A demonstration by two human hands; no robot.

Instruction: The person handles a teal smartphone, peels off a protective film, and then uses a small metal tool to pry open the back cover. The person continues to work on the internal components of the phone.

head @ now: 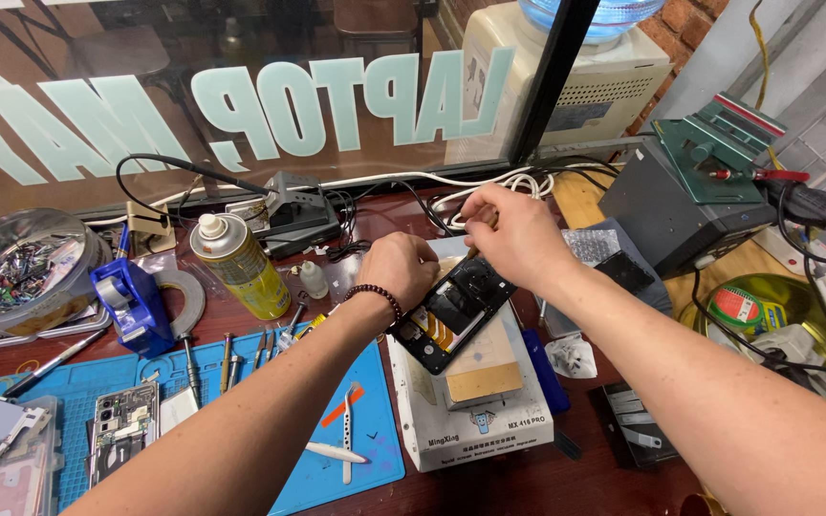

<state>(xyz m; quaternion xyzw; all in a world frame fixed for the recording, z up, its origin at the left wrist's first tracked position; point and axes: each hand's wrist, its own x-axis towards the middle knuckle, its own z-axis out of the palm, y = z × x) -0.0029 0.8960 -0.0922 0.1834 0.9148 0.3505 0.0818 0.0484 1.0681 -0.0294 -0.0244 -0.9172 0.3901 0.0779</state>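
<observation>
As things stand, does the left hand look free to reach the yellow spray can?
Probably not at once: the left hand is pressed on the opened phone, steadying it. The yellow spray can stands upright just left of that forearm, with nothing between them.

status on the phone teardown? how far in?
Done: the phone lies open on the heating pad, back cover off, insides showing. In hand: left hand steadies its top edge, and right hand works a thin tool at the upper end. Left: the parts inside look still in place. Tweezers lie unused on the blue mat.
</observation>
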